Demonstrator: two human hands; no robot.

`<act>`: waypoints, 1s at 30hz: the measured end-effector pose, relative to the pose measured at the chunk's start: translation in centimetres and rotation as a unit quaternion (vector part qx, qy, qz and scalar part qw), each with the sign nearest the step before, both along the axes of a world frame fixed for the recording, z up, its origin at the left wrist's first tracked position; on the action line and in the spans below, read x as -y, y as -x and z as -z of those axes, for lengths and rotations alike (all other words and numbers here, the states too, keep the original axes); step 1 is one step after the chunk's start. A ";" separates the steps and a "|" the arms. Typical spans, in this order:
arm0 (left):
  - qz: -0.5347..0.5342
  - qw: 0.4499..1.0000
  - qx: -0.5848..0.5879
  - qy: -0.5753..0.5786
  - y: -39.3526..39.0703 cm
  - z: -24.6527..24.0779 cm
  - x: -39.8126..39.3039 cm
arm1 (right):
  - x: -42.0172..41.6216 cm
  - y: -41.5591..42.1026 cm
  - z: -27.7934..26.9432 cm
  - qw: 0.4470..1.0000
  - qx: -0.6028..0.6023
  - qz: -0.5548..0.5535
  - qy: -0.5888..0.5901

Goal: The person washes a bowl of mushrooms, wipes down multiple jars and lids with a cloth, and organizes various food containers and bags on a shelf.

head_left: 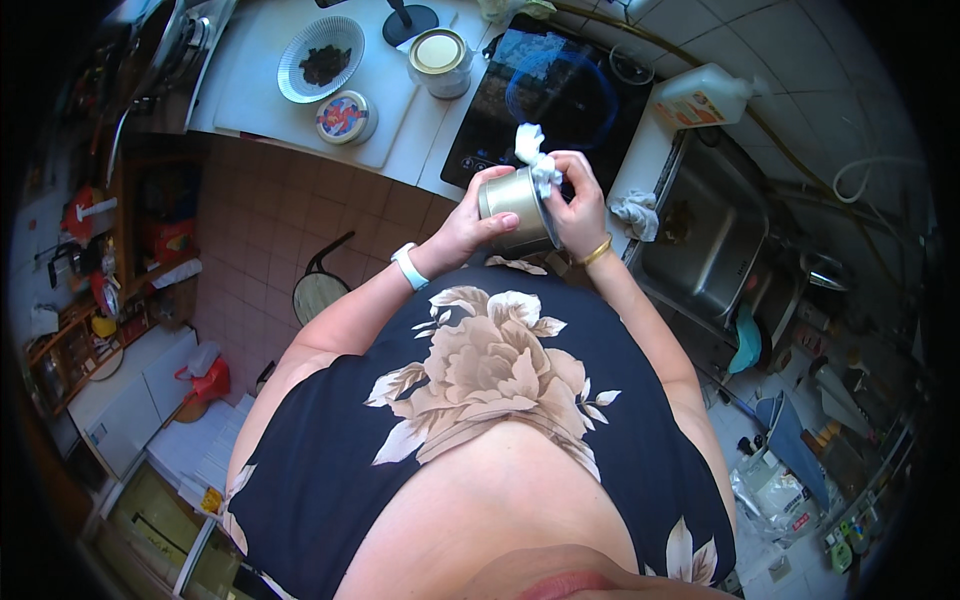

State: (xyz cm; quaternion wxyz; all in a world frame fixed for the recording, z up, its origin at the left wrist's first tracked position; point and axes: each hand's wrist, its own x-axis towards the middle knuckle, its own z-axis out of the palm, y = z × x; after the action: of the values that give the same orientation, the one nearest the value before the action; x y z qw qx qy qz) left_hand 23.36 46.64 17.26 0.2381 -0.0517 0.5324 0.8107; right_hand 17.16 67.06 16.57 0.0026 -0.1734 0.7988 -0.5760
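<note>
My left hand grips a gold-coloured metal tin, tilted on its side in front of my body. At the tin's rim, my right hand pinches a white cloth or tissue, and part of it sticks up past the fingers. What lies inside the tin cannot be seen. Beyond my hands is a black induction hob. On the counter to the left stand a lidded jar with a gold top, a small round jar with a patterned lid and a ribbed bowl holding dark pieces.
A white cutting board lies under the bowl. A crumpled cloth rests by the steel sink at right, below a plastic jug. A round stool stands on the tiled floor. The counter edge runs just beyond my hands.
</note>
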 end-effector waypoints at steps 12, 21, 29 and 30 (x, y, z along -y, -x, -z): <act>-0.122 0.824 -0.179 0.524 3.5 2.6 7.1 | -0.8 -1.3 2.7 0.957 0.264 -0.117 0.015; -0.017 0.693 -0.130 0.709 9.1 6.3 11.1 | -3.3 -2.7 5.4 0.947 0.304 -0.090 0.040; -0.008 0.669 -0.140 0.730 10.3 8.4 9.4 | -2.9 -4.5 5.8 0.934 0.340 -0.099 0.037; -0.013 0.665 -0.148 0.732 10.2 8.7 9.3 | -2.8 -4.6 5.8 0.934 0.341 -0.104 0.036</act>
State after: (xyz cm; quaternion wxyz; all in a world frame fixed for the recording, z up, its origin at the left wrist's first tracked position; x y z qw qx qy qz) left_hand 13.12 37.33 8.53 0.0311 -0.0956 0.9819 0.1607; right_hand 21.77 69.87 10.77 0.3285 -0.0484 0.7063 -0.6252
